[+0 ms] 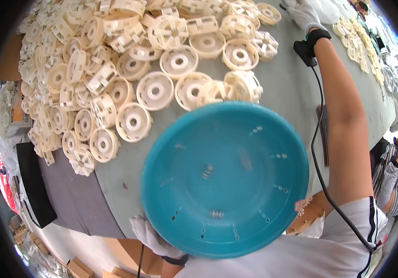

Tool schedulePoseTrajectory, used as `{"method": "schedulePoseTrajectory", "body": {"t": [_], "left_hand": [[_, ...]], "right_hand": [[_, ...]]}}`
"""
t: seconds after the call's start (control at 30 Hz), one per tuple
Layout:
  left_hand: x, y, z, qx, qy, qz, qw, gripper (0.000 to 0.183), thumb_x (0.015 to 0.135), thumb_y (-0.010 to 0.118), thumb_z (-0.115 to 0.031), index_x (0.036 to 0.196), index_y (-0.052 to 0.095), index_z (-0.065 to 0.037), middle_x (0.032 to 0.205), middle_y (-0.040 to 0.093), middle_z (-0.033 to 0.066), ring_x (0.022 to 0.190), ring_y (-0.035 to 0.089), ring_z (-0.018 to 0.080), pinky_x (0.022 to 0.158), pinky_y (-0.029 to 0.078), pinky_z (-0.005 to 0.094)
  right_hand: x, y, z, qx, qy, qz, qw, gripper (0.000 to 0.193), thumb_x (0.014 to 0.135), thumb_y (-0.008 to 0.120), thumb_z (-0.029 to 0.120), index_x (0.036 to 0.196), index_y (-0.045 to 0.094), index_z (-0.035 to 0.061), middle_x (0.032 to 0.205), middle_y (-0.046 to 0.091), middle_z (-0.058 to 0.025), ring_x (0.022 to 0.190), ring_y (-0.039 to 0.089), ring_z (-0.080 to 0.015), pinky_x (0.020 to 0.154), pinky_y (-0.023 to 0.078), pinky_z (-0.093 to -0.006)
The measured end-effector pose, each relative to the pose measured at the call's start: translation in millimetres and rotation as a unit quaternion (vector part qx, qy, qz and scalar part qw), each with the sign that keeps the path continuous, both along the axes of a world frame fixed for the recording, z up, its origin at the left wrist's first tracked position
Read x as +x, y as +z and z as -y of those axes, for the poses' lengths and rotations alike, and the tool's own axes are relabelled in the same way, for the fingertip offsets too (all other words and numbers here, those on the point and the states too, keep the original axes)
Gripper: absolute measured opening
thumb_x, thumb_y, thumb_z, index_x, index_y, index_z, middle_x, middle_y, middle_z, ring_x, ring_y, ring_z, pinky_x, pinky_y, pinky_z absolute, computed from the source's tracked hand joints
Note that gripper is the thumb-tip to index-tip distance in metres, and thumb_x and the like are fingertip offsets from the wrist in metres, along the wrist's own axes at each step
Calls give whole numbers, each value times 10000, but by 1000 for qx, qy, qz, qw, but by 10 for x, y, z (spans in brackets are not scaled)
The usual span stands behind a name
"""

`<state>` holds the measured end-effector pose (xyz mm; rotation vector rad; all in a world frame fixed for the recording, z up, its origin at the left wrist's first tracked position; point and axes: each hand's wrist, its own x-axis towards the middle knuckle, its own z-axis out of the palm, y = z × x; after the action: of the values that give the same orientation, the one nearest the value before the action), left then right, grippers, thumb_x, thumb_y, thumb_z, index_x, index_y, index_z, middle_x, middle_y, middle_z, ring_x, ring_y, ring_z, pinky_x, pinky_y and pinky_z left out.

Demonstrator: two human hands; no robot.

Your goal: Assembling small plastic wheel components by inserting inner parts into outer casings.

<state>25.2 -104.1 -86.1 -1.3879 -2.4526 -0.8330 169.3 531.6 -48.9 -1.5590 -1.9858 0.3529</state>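
Observation:
A round blue-green plastic basin (185, 185) with small slots round its wall tilts in front of my body. My left hand (155, 236), in a white glove, is closed on its lower left rim, with part of the hand hidden behind the basin. Far off at the upper right, my gloved right hand (303, 16) reaches over the table beside a clear plastic bag (326, 10). Its fingers are blurred near the picture's edge, with a small dark thing by them. Just beyond the basin lie cream plastic wheel-shaped parts (156, 90).
The parts pile high across the grey-green table (296, 88). A black cable (319, 157) hangs along my right arm from a wrist strap (317, 37). Smaller cream pieces (352, 41) lie far right. Another person (396, 176) is at the right edge; cardboard boxes (80, 268) stand below left.

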Motion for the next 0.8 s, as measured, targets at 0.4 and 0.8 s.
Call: {"method": "schedulePoseTrajectory", "body": {"t": [0.4, 0.8], "left_hand": [[-106, -14, -287, 142, -105, 49, 983, 487, 965, 556, -372, 1224, 577, 40, 986, 620, 201, 762, 538, 325, 639, 377, 416], [79, 1384, -824, 280, -174, 552, 766, 862, 731, 804, 103, 1472, 372, 13, 1484, 433, 178, 1355, 473, 283, 1108, 444, 439]], "right_hand": [[-59, 78, 1180, -7, 318, -8, 948, 475, 857, 600, 44, 1331, 577, 71, 1208, 675, -138, 1086, 652, -200, 959, 519, -318], [226, 1299, 3753, -335, 445, -433, 709, 549, 976, 613, -2, 1473, 381, -8, 1304, 576, -150, 1182, 587, -188, 990, 516, -340]]}}
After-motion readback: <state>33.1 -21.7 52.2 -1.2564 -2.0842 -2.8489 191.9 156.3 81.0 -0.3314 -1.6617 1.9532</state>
